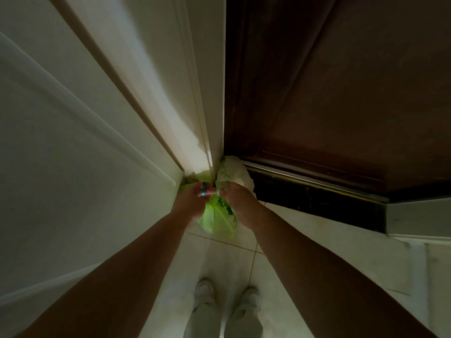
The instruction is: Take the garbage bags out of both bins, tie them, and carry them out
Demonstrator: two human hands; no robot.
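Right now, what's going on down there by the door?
A person stands on a tiled floor, looking down, with both hands closed on the gathered top of a green garbage bag. The left hand and right hand seem to be tying it. A white bag sits behind, against the dark wooden door.

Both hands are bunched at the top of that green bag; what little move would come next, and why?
Probably pull the knot tight: the left hand and right hand both pinch the gathered neck of the green bag, which hangs below them.
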